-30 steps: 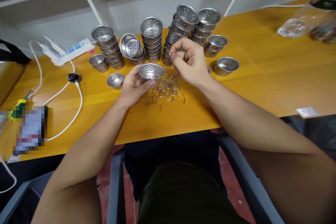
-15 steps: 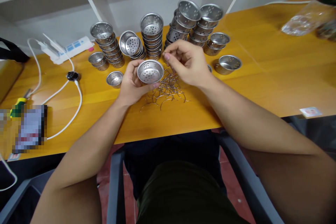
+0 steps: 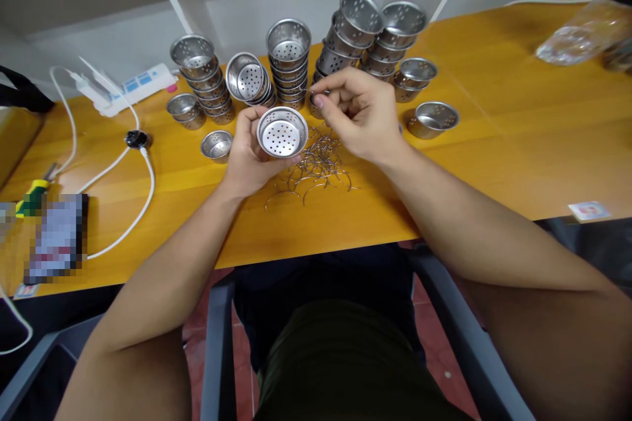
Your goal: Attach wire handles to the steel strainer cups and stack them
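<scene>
A perforated metal cup (image 3: 282, 133) is held in my left hand (image 3: 245, 161), fingers and thumb round its side, its open top facing up toward me. Just right of the cup and a little above it is my right hand (image 3: 363, 112), thumb and forefinger pinched together. A thin wire seems to stick out from that pinch toward the left. Below and between the hands lies a loose pile of curved thin wires (image 3: 320, 164) on the orange table (image 3: 316, 227).
Stacks of perforated cups (image 3: 289, 59) stand along the back, with single cups (image 3: 433, 120) at the right and left. A power strip (image 3: 143, 89), white cables and a yellow-green tool (image 3: 33, 197) lie at the left; a clear plastic item (image 3: 573, 43) is at the far right.
The cup in my left hand has tipped slightly, showing more of its perforated bottom. My right hand has shifted a little to the right, its fingertips slightly apart from the cup.
</scene>
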{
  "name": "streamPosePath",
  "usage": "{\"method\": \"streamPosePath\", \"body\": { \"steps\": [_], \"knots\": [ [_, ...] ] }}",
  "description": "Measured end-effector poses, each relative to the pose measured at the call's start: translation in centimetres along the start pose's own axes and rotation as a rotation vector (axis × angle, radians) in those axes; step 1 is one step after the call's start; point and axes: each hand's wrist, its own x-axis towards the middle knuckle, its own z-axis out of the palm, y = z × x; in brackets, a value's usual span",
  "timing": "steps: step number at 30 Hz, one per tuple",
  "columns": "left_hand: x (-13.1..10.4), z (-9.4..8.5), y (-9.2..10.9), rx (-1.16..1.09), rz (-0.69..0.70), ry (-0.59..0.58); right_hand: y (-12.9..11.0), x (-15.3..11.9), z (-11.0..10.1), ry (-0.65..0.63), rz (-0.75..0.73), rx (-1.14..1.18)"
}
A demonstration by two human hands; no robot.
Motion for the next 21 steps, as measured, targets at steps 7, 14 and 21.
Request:
{"method": "streamPosePath", "body": {
  "steps": [7, 14, 21],
  "knots": [
    [-0.2, -0.7, 1.1, 0.134, 0.035, 0.06, -1.0, -0.3, 0.1, -0.097, 0.028, 0.069],
    [-0.4, 0.0, 0.4, 0.091, 0.081, 0.028, -2.1, -0.9, 1.7, -0.171, 0.01, 0.145],
    [-0.2, 0.4, 0.4, 0.003, 0.135, -0.093, -1.8, -0.4, 1.2, -0.107, 0.031, 0.13]
  ]
}}
